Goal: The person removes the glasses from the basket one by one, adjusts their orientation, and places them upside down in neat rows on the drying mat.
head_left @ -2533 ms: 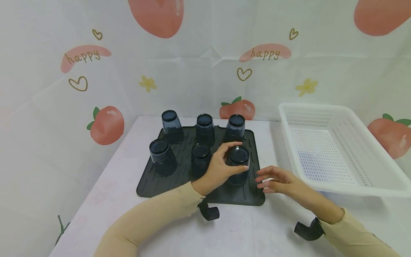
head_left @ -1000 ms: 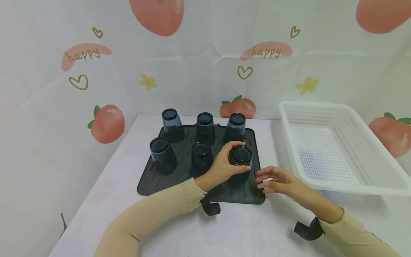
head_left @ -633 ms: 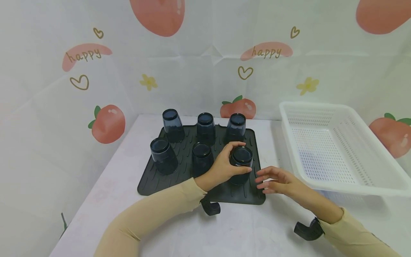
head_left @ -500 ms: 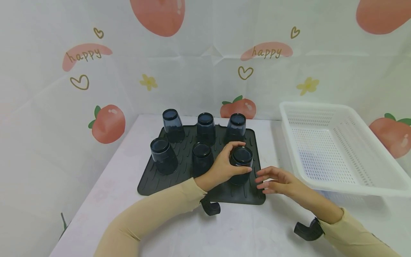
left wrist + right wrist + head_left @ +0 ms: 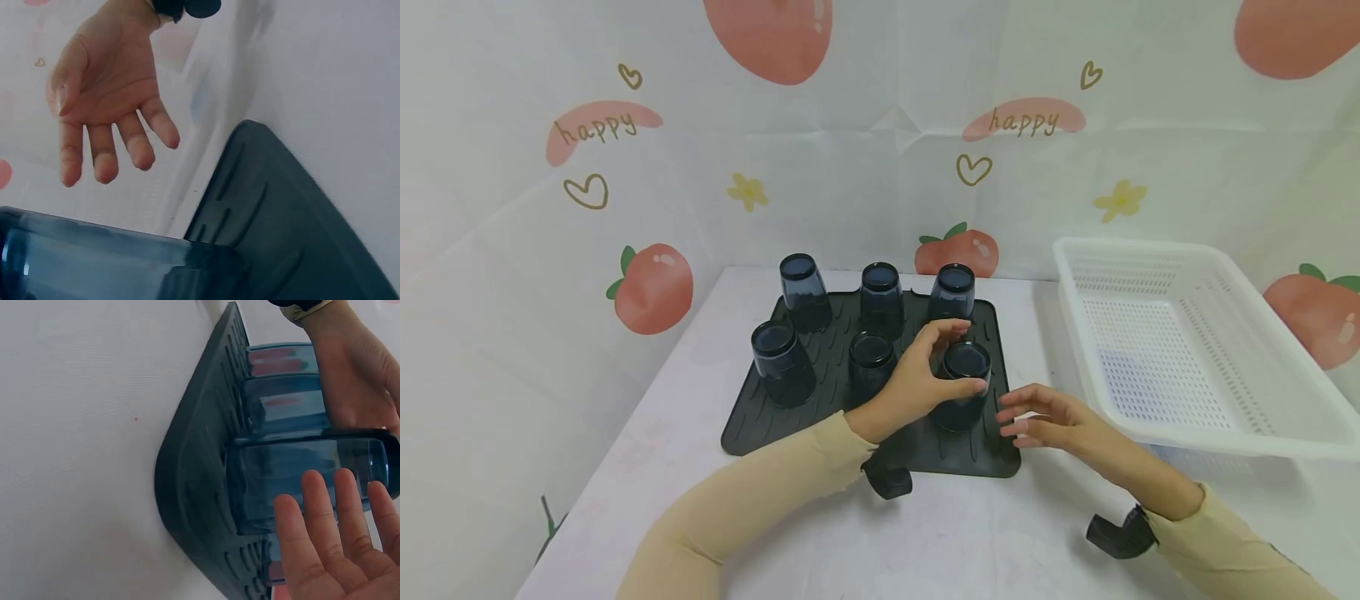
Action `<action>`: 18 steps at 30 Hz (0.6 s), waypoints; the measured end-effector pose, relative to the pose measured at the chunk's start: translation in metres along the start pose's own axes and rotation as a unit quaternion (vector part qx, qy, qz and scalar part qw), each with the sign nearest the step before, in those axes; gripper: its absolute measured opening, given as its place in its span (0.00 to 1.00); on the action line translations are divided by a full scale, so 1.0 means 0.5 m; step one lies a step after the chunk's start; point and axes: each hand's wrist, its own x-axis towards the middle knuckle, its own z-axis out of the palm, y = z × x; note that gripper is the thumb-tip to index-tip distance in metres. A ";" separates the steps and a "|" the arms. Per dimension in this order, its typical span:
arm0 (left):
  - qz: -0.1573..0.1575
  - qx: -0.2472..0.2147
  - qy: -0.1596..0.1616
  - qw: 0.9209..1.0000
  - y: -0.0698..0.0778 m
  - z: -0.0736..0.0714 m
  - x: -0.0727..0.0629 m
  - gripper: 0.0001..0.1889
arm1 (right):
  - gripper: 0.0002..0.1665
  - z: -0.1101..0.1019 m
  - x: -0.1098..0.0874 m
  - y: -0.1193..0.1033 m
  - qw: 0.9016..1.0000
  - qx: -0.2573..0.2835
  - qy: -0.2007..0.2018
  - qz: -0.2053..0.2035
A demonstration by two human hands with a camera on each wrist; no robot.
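Upside-down on a black drying mat (image 5: pixel 943 457) stand several dark blue glass tumblers in two rows. My left hand (image 5: pixel 908 385) is spread around the near right tumbler (image 5: pixel 966 360). Its fingers stand off the far side; whether the thumb touches the front cannot be made out. Right of the mat's edge hovers my right hand (image 5: pixel 1052 417), fingers extended and holding nothing. In the left wrist view the right hand (image 5: pixel 112 94) faces palm-out beyond a tumbler (image 5: pixel 106 259). The right wrist view has the left hand (image 5: pixel 356 381) behind the tumbler (image 5: pixel 294 478).
A white perforated plastic basket (image 5: pixel 1157 435) stands at the right. The other tumblers, such as the near middle tumbler (image 5: pixel 871 354) beside my left wrist and the far right tumbler (image 5: pixel 953 287), are close by. A printed cloth backdrop (image 5: pixel 850 167) rises behind the table.
My left hand held the near right tumbler and shifted it slightly right on the mat earlier. Now its fingers have spread and lifted off. The right hand has barely moved.
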 end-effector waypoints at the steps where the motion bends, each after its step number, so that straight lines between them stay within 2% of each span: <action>1: 0.002 0.004 0.002 1.000 0.004 -0.003 0.000 0.38 | 0.23 0.000 0.000 -0.002 1.000 -0.001 0.000 -0.003; 6: 0.011 0.028 0.006 1.000 0.027 -0.021 -0.005 0.34 | 0.21 0.002 -0.003 -0.028 0.999 -0.022 0.023 -0.026; 11: 0.019 0.086 0.005 0.996 0.062 -0.045 -0.012 0.30 | 0.18 0.002 -0.006 -0.078 0.993 -0.073 0.077 -0.044; 15: 0.031 0.151 0.009 0.988 0.093 -0.067 -0.015 0.29 | 0.18 -0.003 -0.004 -0.123 0.979 -0.139 0.135 -0.057; 18: 0.040 0.211 0.011 0.977 0.116 -0.082 -0.013 0.28 | 0.19 -0.005 0.005 -0.158 0.962 -0.191 0.182 -0.071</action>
